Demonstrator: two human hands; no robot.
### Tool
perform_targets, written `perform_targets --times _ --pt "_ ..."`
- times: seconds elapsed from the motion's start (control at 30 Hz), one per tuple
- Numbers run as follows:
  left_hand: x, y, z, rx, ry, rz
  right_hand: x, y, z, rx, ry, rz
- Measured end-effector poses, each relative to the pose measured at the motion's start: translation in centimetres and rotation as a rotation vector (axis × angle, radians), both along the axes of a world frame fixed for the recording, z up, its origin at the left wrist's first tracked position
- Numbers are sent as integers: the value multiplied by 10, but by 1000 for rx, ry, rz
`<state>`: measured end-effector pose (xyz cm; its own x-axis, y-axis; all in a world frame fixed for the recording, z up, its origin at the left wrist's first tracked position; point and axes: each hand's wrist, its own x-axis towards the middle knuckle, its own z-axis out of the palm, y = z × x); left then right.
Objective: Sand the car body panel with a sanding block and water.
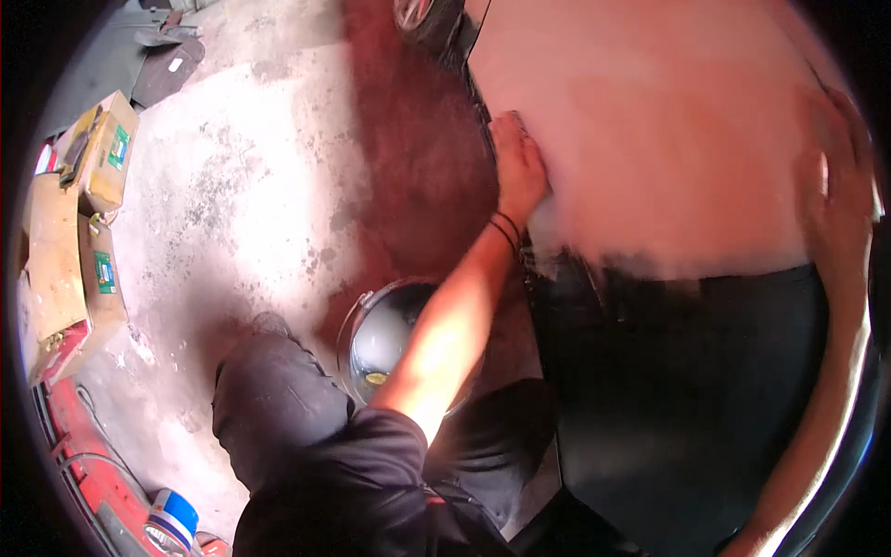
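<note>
A car body panel [668,139] with a dull pinkish surface fills the upper right; its nearer section [687,390] is black. My left hand [522,172] lies along the panel's left edge with its fingers stretched out, and two dark bands circle that wrist. A small dark patch shows by its fingertips; I cannot make out what it is. At the far right side of the panel is my right hand [840,181], smeared by motion. Its fingers, and anything under them, cannot be told apart.
Below my left forearm stands a bucket [357,339] with a wire handle. Cardboard boxes [116,162] stand at the left, above a red metal frame [88,446] and a blue-and-white can [176,515]. A wheel [422,19] shows at the top.
</note>
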<state>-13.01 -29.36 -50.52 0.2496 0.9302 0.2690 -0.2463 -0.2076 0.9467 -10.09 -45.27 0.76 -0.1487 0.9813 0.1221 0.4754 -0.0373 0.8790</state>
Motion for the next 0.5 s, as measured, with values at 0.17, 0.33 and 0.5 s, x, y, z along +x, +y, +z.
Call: perform_targets --times 0.17,0.33,0.5 --pt "-40 -6 39 -566 -391 -301 -28 -2 -19 168 -150 -175" --pt "-131 -13 53 -1113 -984 -531 -44 -11 -25 264 14 -30" --pt "-224 38 -1 -1015 -956 -533 -159 10 -245 362 1157 -107"
